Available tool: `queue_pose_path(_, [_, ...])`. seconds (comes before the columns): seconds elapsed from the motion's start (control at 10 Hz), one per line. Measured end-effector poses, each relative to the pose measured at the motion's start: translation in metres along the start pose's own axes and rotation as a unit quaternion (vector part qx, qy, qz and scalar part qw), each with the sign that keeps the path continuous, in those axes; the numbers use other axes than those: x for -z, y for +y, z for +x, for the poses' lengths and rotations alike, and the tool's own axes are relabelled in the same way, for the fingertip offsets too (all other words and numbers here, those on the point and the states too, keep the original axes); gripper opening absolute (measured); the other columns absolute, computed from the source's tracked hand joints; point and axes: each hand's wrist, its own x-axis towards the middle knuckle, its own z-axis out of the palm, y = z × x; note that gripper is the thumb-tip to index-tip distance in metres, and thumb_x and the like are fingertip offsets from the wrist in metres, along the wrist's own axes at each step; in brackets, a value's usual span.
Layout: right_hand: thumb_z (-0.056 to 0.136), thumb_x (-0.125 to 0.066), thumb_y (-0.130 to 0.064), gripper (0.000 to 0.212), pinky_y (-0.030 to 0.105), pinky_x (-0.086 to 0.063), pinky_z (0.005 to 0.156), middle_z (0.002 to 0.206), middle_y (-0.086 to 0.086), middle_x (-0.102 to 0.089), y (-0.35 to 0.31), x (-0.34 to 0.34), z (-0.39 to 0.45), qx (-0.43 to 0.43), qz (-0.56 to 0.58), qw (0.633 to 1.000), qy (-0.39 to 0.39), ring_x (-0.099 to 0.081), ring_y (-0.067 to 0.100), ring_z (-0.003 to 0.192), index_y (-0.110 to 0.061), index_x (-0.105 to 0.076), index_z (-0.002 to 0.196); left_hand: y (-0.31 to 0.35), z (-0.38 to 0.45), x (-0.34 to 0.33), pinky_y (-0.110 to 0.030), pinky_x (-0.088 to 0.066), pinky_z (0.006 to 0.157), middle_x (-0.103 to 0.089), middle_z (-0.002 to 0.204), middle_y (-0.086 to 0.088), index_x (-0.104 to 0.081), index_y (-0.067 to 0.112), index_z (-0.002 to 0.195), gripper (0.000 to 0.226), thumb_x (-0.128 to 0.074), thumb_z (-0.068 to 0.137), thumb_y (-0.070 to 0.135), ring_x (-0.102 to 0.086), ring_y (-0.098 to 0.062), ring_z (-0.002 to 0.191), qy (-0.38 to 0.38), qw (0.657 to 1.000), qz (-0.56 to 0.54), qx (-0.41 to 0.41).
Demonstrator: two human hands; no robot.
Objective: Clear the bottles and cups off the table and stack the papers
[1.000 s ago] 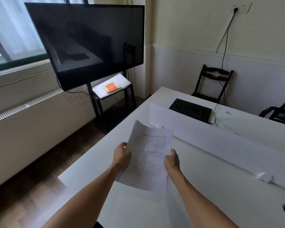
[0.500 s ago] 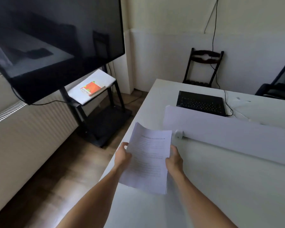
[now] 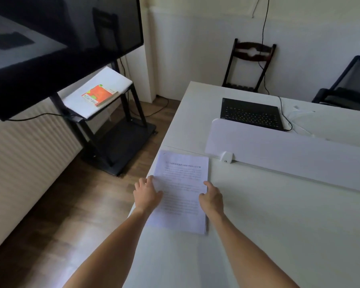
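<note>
While two hands rest on it, one stack of papers (image 3: pixel 182 192) lies flat on the white bench (image 3: pixel 279 225). There are two chairs at the far side: one dark wooden chair (image 3: pixel 252 65) and one black chair (image 3: pixel 347 88). There is one black keyboard (image 3: pixel 250 114), one long white board (image 3: pixel 289 156) with one small white clip (image 3: pixel 226 156), and one big black screen (image 3: pixel 50 44) on a stand, with one orange book (image 3: pixel 99 95) on its shelf.

The papers are white with rows of small dark print, too blurry to read. The sheets look lined up, with a thin edge showing on the right side.

The left hand (image 3: pixel 147 194) lies on the left side of the stack, fingers spread and loose, not gripping. The right hand (image 3: pixel 211 199) touches the right edge, fingers bent a little, also not gripping.

The stack sits very close to the left edge of the bench, with brown floor (image 3: pixel 60 204) below it. Its top is near the white board but not touching. To the right of the stack the bench is bare and wide.
</note>
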Motion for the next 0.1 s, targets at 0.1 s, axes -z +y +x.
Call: queue_pose_path(0.1, [0.088, -0.047, -0.005, 0.056, 0.036, -0.046, 0.102, 0.137, 0.016, -0.055, 0.0018, 0.0024, -0.0021, 0.003, 0.000, 1.000, -0.016, -0.052, 0.033, 0.124, -0.016, -0.046, 0.143, -0.0009, -0.0020, 0.0011, -0.042, -0.039, 0.103, -0.044, 0.142, -0.007, -0.044, 0.021, 0.141, 0.059, -0.063, 0.085, 0.027, -0.039, -0.030, 0.129, -0.006, 1.000, 0.017, -0.020])
